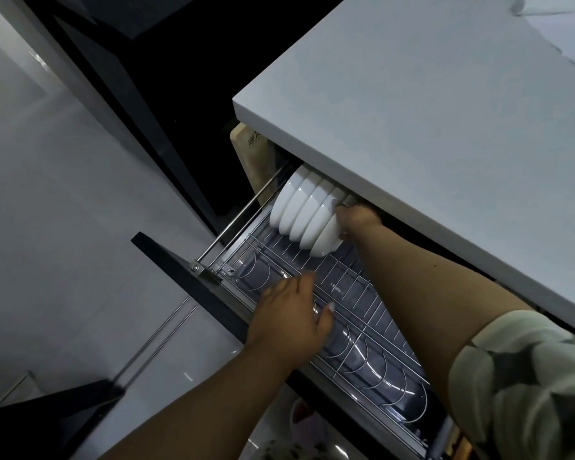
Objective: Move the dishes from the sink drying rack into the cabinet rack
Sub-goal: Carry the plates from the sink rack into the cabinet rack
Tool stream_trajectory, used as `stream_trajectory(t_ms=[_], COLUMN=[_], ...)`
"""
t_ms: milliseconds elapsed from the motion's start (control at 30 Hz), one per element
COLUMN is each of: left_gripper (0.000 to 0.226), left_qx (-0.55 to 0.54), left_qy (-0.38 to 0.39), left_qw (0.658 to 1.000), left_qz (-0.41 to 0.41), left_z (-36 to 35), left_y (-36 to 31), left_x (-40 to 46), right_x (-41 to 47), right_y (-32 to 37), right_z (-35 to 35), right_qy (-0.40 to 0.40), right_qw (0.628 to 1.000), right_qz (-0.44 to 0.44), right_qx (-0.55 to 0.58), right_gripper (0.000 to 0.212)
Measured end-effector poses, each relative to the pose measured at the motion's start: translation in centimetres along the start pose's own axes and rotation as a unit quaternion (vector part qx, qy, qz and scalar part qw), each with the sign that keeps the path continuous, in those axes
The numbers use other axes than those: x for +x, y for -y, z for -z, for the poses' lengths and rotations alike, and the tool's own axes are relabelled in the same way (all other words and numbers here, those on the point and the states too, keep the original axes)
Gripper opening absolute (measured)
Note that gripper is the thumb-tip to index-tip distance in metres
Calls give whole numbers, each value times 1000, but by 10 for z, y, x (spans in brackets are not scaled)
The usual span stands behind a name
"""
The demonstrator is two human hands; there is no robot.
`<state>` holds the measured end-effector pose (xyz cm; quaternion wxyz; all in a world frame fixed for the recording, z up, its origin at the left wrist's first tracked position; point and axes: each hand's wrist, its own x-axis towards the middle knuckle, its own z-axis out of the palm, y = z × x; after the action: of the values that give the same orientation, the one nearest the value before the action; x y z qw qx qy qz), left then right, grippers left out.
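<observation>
Fingers of the right hand (356, 218) curl round the rim of the nearest white bowl (326, 235), the thumb side tucked under the edge, so that hand is gripping the bowl as it sits against the others. The left hand (291, 313) lies flat, fingers straight and relaxed, resting on the wire of the pull-out cabinet rack (356, 295); it holds nothing and seems to steady the drawer.

The bowls form a nested row (299, 210) standing on edge at the far end of the rack, partly under the overhang of the white countertop (412, 104). The row's long axis runs along the rack, from the far corner toward the person, and the gripped bowl is the last one on the near side. The open stretch of rack, with its wire dividers and curved plate slots, lies between that bowl and the person's body, below the right forearm.

What the coming move turns on: the right hand is on the bowl already, at its near face, so letting go means drawing back along the rack's length rather than up, since the countertop hangs close above. The left hand is well apart from the bowls, near the dark drawer front (186, 273).

Beyond the bowls a pale wooden board (251, 154) stands at the rack's end. The light is dim, so whether the gripped bowl is fully seated between wires I cannot tell. A second tier below (299, 416) shows only faintly.
</observation>
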<state>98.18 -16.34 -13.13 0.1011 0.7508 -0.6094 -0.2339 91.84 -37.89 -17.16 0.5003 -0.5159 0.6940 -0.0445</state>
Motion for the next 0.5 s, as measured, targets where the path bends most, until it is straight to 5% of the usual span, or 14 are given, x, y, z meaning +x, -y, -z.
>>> stream_trajectory(t_ms=[300,500], left_gripper=[58,47], left_qx=[8,17], left_qy=[-3,12], left_qw=[1000,999], left_qz=[15,30], left_z=[4,8], left_y=[-5,-10], left_x=[-1,-1], right_x=[-34,-81], right_y=[-32,-70], right_z=[6,20], right_qy=[-36,11], right_qw=[998,984], right_qz=[31,3], right_qx=[38,177], right_gripper=[64,29])
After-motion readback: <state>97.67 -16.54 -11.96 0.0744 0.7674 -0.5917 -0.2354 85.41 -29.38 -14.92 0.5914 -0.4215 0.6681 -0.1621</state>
